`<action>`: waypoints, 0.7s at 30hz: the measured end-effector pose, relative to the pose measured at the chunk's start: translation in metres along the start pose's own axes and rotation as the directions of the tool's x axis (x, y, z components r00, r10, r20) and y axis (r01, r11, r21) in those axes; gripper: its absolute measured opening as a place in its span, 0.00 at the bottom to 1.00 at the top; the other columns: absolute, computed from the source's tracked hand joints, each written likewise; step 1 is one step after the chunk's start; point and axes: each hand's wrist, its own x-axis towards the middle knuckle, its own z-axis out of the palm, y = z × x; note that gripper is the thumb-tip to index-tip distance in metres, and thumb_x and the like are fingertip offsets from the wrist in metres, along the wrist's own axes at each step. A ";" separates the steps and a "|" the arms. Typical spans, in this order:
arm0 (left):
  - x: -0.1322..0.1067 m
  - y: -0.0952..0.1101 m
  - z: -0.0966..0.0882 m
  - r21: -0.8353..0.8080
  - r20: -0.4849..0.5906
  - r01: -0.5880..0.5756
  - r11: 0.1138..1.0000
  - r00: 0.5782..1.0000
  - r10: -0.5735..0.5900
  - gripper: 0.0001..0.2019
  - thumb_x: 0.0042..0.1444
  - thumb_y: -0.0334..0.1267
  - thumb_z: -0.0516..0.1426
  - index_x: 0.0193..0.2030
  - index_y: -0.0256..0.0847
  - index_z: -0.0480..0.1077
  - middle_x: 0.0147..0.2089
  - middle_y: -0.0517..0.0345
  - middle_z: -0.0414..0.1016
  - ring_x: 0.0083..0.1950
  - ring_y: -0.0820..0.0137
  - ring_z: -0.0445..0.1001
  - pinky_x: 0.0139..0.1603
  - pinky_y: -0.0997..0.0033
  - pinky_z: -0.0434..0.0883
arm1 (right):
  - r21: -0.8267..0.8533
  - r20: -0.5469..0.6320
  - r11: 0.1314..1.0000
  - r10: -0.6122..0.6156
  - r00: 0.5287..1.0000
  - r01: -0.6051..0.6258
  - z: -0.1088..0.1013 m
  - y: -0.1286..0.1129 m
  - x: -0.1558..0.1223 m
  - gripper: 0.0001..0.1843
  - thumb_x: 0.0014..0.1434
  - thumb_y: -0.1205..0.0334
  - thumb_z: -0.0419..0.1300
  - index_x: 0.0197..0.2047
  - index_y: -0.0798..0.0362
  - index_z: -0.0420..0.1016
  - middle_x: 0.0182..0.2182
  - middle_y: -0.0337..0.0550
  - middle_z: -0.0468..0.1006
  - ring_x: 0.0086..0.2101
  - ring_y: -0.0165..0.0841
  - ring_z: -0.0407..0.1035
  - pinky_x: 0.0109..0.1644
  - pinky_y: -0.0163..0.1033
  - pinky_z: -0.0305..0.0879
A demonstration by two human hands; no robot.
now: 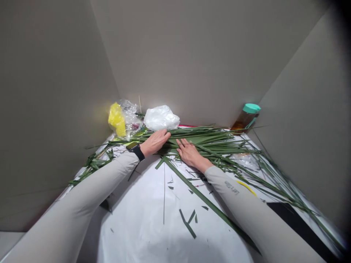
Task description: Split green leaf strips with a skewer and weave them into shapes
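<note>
Leaf strips [215, 143] lie bundled across white plastic sheeting [142, 215], pressed evenly under flat open hands, the left hand [154, 143] with fingers together, the right hand [190, 152] with fingers slightly spread, neither pinching, which keeps them aligned.

We get bright, even light, source out of frame. Hard glare on white plastic bag [161, 117]; yellow bag [116, 119] throws warm glow onto grey wall [93, 109]. White sheet [153, 204] nearly washed out, soft grey shadow along bottom edge. Small dark shadow under left arm [82, 193]. We see black falloff in top right corner, walls stretched and tilted by wide lens. Green leaves [208, 142] sharp mid-frame, softer toward lower right edge.
</note>
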 end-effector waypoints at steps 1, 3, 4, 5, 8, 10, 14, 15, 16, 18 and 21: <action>0.000 -0.002 -0.002 -0.015 -0.011 -0.002 1.000 1.000 0.002 0.11 0.63 0.21 0.47 0.41 0.36 0.68 0.40 0.48 0.70 0.39 0.62 0.67 0.42 0.64 0.65 | -0.002 0.005 1.000 0.001 1.000 -0.001 0.000 0.000 0.000 0.27 0.69 0.54 0.59 0.68 0.51 0.64 0.68 0.53 0.63 0.65 0.48 0.61 0.67 0.63 0.59; 0.000 -0.006 -0.006 -0.045 -0.044 0.001 0.999 0.999 -0.003 0.12 0.62 0.21 0.47 0.41 0.37 0.67 0.40 0.49 0.69 0.39 0.62 0.66 0.41 0.65 0.64 | -0.004 0.019 1.000 0.007 1.000 -0.007 0.000 0.000 0.000 0.28 0.69 0.54 0.58 0.69 0.51 0.63 0.69 0.53 0.62 0.66 0.49 0.60 0.68 0.64 0.57; -0.001 -0.009 -0.008 -0.062 -0.065 0.007 0.998 0.998 -0.011 0.12 0.61 0.20 0.46 0.41 0.38 0.66 0.40 0.49 0.69 0.39 0.62 0.66 0.41 0.65 0.64 | -0.003 0.026 1.000 0.011 1.000 -0.011 0.000 0.000 0.000 0.28 0.69 0.53 0.58 0.69 0.51 0.63 0.69 0.53 0.61 0.66 0.49 0.59 0.68 0.64 0.56; -0.002 -0.011 -0.009 -0.079 -0.088 0.014 0.997 0.996 -0.021 0.12 0.61 0.20 0.47 0.41 0.38 0.66 0.40 0.49 0.68 0.40 0.62 0.66 0.41 0.65 0.64 | -0.002 0.032 1.000 0.015 0.999 -0.015 0.000 0.000 0.000 0.29 0.69 0.53 0.58 0.70 0.51 0.62 0.70 0.53 0.60 0.67 0.49 0.58 0.69 0.64 0.55; -0.005 -0.019 -0.009 -0.140 -0.157 0.042 0.989 0.986 -0.064 0.10 0.60 0.21 0.48 0.41 0.40 0.64 0.41 0.49 0.68 0.40 0.62 0.66 0.41 0.65 0.64 | 0.004 0.046 1.000 0.023 0.999 -0.023 0.000 -0.001 0.000 0.30 0.70 0.52 0.57 0.71 0.51 0.61 0.71 0.53 0.58 0.68 0.49 0.55 0.70 0.64 0.52; -0.006 -0.022 -0.007 -0.184 -0.199 0.060 0.981 0.975 -0.097 0.09 0.61 0.23 0.49 0.40 0.41 0.62 0.40 0.51 0.68 0.39 0.63 0.66 0.40 0.65 0.64 | 0.007 0.052 1.000 0.024 0.998 -0.024 0.000 -0.001 0.000 0.30 0.70 0.52 0.56 0.71 0.51 0.60 0.71 0.54 0.58 0.69 0.49 0.54 0.70 0.64 0.51; -0.003 -0.021 -0.009 -0.279 -0.308 0.104 0.955 0.932 -0.191 0.08 0.60 0.25 0.50 0.35 0.43 0.59 0.37 0.54 0.67 0.38 0.64 0.67 0.40 0.66 0.65 | 0.011 0.061 1.000 0.024 0.998 -0.025 -0.002 -0.001 -0.001 0.31 0.70 0.50 0.56 0.72 0.51 0.59 0.72 0.54 0.57 0.69 0.49 0.53 0.71 0.65 0.49; -0.001 -0.020 -0.012 -0.304 -0.341 0.116 0.946 0.914 -0.222 0.09 0.60 0.25 0.50 0.34 0.44 0.58 0.36 0.55 0.67 0.38 0.64 0.67 0.40 0.65 0.65 | 0.011 0.060 1.000 0.025 0.998 -0.025 -0.002 -0.002 -0.001 0.31 0.70 0.50 0.56 0.72 0.51 0.59 0.72 0.54 0.57 0.69 0.50 0.53 0.71 0.65 0.50; 0.001 -0.019 -0.016 -0.329 -0.373 0.128 0.936 0.893 -0.253 0.09 0.59 0.25 0.51 0.34 0.44 0.58 0.35 0.55 0.67 0.38 0.64 0.67 0.40 0.65 0.65 | 0.012 0.057 1.000 0.026 0.998 -0.026 -0.003 -0.002 -0.001 0.31 0.70 0.51 0.56 0.72 0.51 0.59 0.72 0.54 0.57 0.69 0.50 0.54 0.70 0.65 0.51; 0.004 -0.017 -0.025 -0.376 -0.434 0.148 0.915 0.844 -0.315 0.10 0.56 0.24 0.52 0.33 0.44 0.57 0.35 0.55 0.67 0.38 0.64 0.67 0.41 0.64 0.66 | 0.015 0.048 0.999 0.028 0.998 -0.029 -0.003 -0.002 -0.001 0.30 0.69 0.52 0.57 0.71 0.51 0.60 0.71 0.54 0.58 0.68 0.50 0.56 0.69 0.65 0.53; 0.006 -0.022 -0.041 -0.444 -0.517 0.189 0.876 0.745 -0.422 0.09 0.55 0.24 0.52 0.34 0.44 0.58 0.36 0.55 0.68 0.39 0.63 0.68 0.42 0.62 0.68 | 0.022 0.034 0.999 0.032 0.999 -0.033 -0.004 -0.003 -0.001 0.29 0.69 0.54 0.58 0.69 0.51 0.62 0.70 0.53 0.60 0.66 0.49 0.58 0.68 0.64 0.57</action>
